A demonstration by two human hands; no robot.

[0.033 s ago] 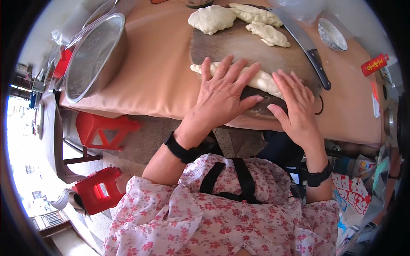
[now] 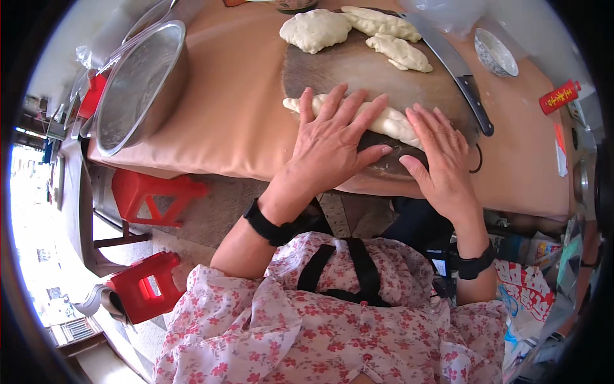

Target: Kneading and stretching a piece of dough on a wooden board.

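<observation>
A long roll of pale dough [image 2: 396, 125] lies across the near part of a wooden board [image 2: 430, 86]. My left hand [image 2: 326, 144] rests on the roll's left and middle part, fingers spread and thumb out to the right. My right hand [image 2: 441, 166] is open at the roll's right end, fingertips on it, thumb apart. Three further dough pieces sit at the board's far side: a lumpy round one [image 2: 313, 31], a long one [image 2: 377, 22] and a smaller one [image 2: 400, 52]. A large black-handled knife [image 2: 473, 102] lies along the board's right edge.
On the cloth-covered table [image 2: 224, 96] stand a steel basin [image 2: 137, 89] at left, a patterned bowl [image 2: 495, 52] and a red cylinder [image 2: 558, 98] at right, and a plastic bag [image 2: 444, 13] behind. Red stools [image 2: 144, 195] are below left; printed bags [image 2: 521, 297] sit lower right.
The whole view has shifted very slightly to the left. My hands and the dough otherwise look almost the same, with no clear movement between them.
</observation>
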